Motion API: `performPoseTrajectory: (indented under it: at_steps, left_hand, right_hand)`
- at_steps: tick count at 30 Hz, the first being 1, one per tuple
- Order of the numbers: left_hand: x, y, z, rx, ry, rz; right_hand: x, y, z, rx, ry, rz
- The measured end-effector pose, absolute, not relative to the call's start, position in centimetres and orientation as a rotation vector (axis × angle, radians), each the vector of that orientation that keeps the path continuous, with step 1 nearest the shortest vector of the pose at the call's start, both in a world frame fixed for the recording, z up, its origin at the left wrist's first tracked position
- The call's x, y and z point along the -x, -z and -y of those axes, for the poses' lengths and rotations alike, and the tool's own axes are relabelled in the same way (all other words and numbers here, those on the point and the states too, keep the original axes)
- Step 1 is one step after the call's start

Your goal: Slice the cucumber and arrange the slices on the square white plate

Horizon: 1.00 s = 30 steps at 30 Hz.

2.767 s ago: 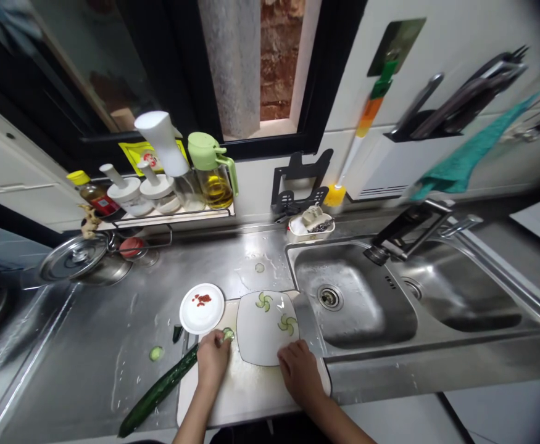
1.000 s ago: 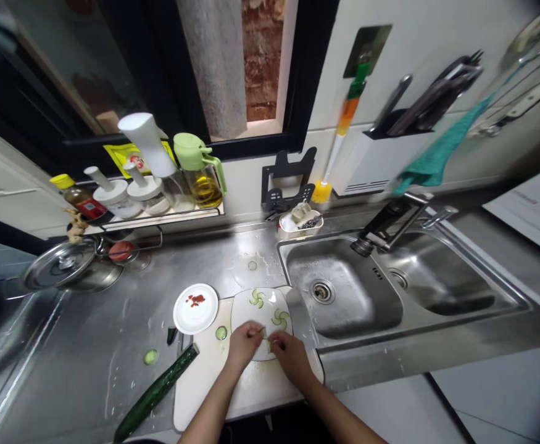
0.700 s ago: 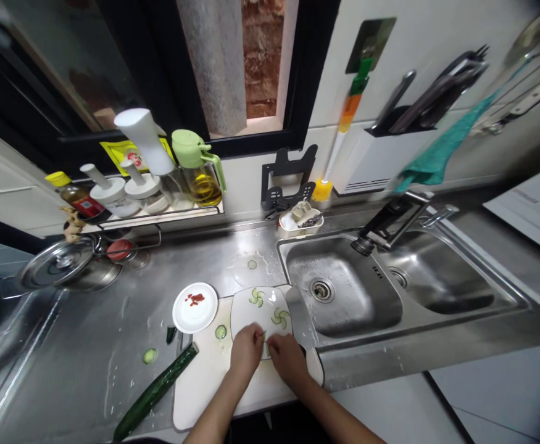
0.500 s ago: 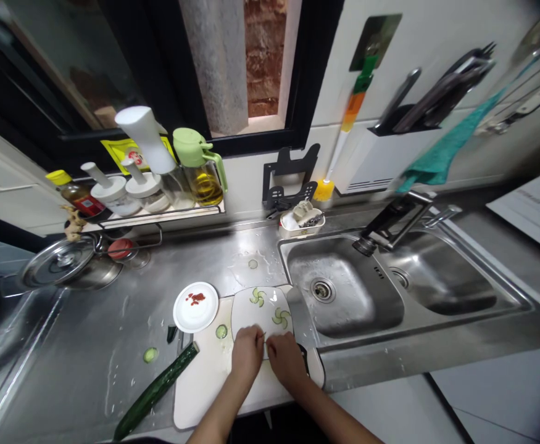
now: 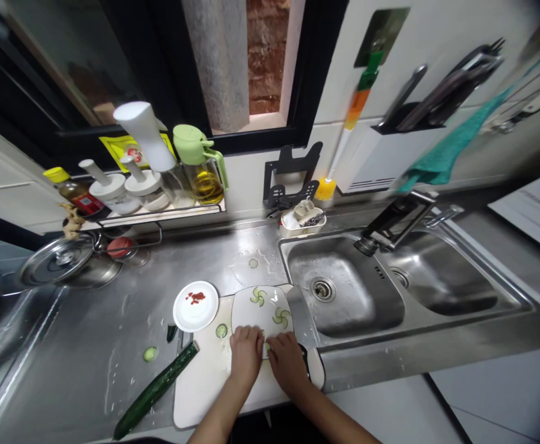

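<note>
My left hand (image 5: 246, 353) and my right hand (image 5: 286, 361) are side by side over the near edge of a white plate (image 5: 246, 312). Their fingers are curled in, with small bits of cucumber showing between the fingertips. On the plate lie two pinwheels of cucumber slices, one at the upper middle (image 5: 258, 297) and one at the right (image 5: 281, 317). The plate rests on a white cutting board (image 5: 200, 394). A dark handle (image 5: 303, 356) shows beside my right hand. A round cucumber slice (image 5: 221, 331) lies on the board, left of the plate.
A long cucumber (image 5: 156, 391) leans on the board's left edge. Near it are a small plate (image 5: 195, 320) with red pieces and a cucumber end (image 5: 150, 354). The double sink (image 5: 344, 283) is on the right; a pot (image 5: 84, 265) and a bottle shelf (image 5: 168, 213) stand at the left.
Both hands have lowered slightly onto the plate's near edge, and green cucumber now shows between the fingertips. The fingers of my left hand have flattened a little.
</note>
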<state>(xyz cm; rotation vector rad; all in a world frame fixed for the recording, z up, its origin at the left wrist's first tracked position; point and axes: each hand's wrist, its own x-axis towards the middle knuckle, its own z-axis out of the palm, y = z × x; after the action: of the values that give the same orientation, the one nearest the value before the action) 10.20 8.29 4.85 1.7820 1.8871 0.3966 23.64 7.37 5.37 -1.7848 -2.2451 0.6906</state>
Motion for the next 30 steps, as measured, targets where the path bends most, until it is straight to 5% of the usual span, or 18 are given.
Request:
performPoseTrajectory:
  at_steps: [13, 22, 30]
  left_hand:
    - [-10.3, -4.8, -8.3, -1.808, -0.416, -1.878]
    - [-5.5, -4.7, -7.7, -1.592, -0.833, -2.005]
    - [-1.6, -3.1, -6.7, -1.479, -0.673, -2.256]
  right_hand:
    - [-23.5, -5.8, -7.7, 1.737, -0.634, 2.356]
    - [-23.8, -5.9, -7.6, 1.728, -0.636, 2.304]
    - [-24.4, -6.1, -7.5, 1.712, -0.67, 2.271]
